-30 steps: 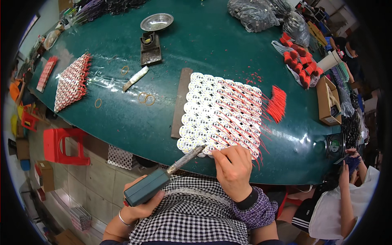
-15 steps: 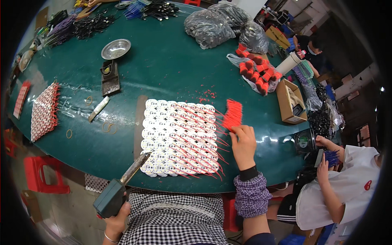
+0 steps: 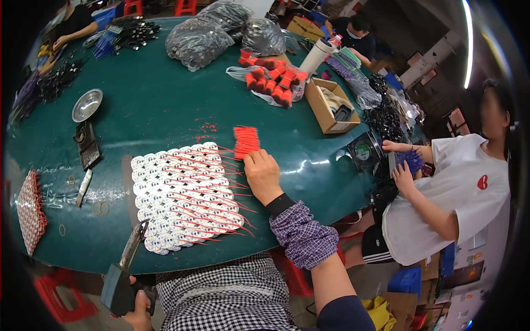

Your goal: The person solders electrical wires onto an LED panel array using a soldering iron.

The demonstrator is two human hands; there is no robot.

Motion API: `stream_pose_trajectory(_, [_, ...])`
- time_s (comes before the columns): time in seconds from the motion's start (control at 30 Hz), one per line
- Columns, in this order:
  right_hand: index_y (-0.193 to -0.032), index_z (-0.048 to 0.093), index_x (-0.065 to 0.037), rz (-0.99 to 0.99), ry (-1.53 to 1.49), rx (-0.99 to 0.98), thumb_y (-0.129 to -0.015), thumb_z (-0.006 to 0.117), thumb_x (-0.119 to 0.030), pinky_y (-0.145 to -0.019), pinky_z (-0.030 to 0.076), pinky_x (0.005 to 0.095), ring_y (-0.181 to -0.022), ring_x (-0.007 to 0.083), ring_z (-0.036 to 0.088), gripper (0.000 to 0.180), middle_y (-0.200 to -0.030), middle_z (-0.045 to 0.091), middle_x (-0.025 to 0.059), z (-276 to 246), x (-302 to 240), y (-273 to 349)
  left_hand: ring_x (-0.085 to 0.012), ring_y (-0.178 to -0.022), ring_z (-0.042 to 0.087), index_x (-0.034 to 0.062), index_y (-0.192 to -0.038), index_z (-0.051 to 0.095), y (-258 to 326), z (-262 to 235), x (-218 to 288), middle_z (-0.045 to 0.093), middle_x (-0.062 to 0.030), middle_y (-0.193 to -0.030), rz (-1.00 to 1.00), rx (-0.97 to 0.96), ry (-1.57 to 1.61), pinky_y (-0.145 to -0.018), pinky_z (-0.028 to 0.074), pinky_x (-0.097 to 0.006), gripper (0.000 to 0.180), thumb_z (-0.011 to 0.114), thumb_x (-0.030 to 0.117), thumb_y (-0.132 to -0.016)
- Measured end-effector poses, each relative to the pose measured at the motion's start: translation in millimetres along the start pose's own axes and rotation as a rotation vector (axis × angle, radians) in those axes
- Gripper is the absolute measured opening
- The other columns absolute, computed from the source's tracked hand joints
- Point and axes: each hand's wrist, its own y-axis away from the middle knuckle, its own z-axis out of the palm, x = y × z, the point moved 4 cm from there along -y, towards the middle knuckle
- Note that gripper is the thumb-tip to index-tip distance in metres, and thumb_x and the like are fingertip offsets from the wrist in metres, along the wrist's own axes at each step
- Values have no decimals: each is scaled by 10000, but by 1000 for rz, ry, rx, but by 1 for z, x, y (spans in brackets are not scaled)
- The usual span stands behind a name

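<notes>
My left hand [image 3: 138, 313] is wrapped around the dark grey-green handle of a soldering gun [image 3: 118, 284]. Its long metal tip reaches the lower left edge of a sheet of round white circuit boards [image 3: 165, 187]. Thin red wires lie slantwise over the right part of the boards, with ends sticking out past the edge. To the right of the sheet, my right hand [image 3: 264, 175] has its fingers curled and pressed together at the near end of a bundle of short red wires [image 3: 246, 141]. The fingertips are partly hidden by the hand.
A metal bowl [image 3: 87, 105], a dark stand [image 3: 86, 146] and a knife-like tool [image 3: 84, 187] lie left. Bagged red wire bundles [image 3: 270, 83], a cardboard box [image 3: 331, 105] and a white bottle [image 3: 317, 55] stand farther back. A co-worker [image 3: 447, 198] sits right, holding blue wires.
The view has swung right, so the table things appear farther left and more of the co-worker shows. My right hand stays at the red wires; the soldering tip stays at the boards' edge.
</notes>
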Motion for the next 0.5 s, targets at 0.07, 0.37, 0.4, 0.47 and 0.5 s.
stream_pose_trajectory(0.07, [-854, 634, -79, 9, -14, 29, -759, 660, -48, -701, 491, 370, -847, 250, 609, 104, -857, 617, 53, 0, 1, 3, -100, -673, 501, -32, -1248, 601, 7, 23, 35, 641, -104, -1061, -12, -53, -41, -569, 402, -245, 353, 669, -27, -903])
stream_pose_trajectory(0.37, [-892, 659, -87, 84, -137, 74, -801, 626, -59, -733, 481, 388, -867, 259, 594, 100, -859, 600, 52, -9, 5, 1, -90, -635, 522, -29, -1322, 536, 8, 2, 18, 646, -144, -1214, 78, -9, -21, -501, 432, -227, 477, 682, -38, -868])
stream_pose_trajectory(0.4, [-914, 674, -82, 90, -146, 38, -799, 633, -46, -741, 483, 389, -881, 259, 589, 128, -876, 601, 53, -8, 6, 1, -91, -634, 526, -30, -1319, 537, 11, 8, 24, 646, -146, -1218, 23, -18, -23, -503, 436, -224, 476, 685, -39, -867])
stream_pose_trajectory(0.47, [-923, 679, -79, 92, -181, 39, -798, 635, -37, -745, 484, 390, -886, 261, 587, 139, -881, 601, 54, -2, 3, 1, -93, -633, 535, -27, -1325, 539, 15, 13, 30, 647, -150, -1228, -71, 3, -18, -501, 442, -220, 485, 691, -45, -865])
stream_pose_trajectory(0.5, [-932, 685, -75, 112, -186, 41, -797, 637, -27, -749, 485, 392, -891, 263, 585, 150, -886, 601, 55, -3, 4, 1, -93, -633, 535, -27, -1325, 539, 14, 11, 30, 647, -150, -1228, -72, 14, -19, -501, 442, -220, 485, 691, -45, -865])
